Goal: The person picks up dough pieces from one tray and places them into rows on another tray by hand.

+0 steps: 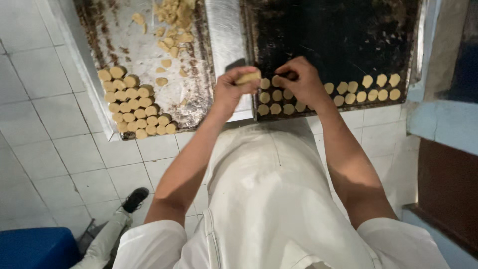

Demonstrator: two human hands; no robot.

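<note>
Dark tray [348, 35] holding dough rounds [361, 88], floured tray [144, 45] stacked dough logs [134, 102]

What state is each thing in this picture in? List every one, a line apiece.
left hand: closed on a dough piece, above the dark tray's edge.
dough piece: held, off the tray.
right hand: fingers down among the dough rounds.
dark tray: mostly bare, rounds only along its near edge.
dough rounds: laid flat in rows.
light tray: crumbed, with scraps.
dough logs: stacked at the near corner.
</note>
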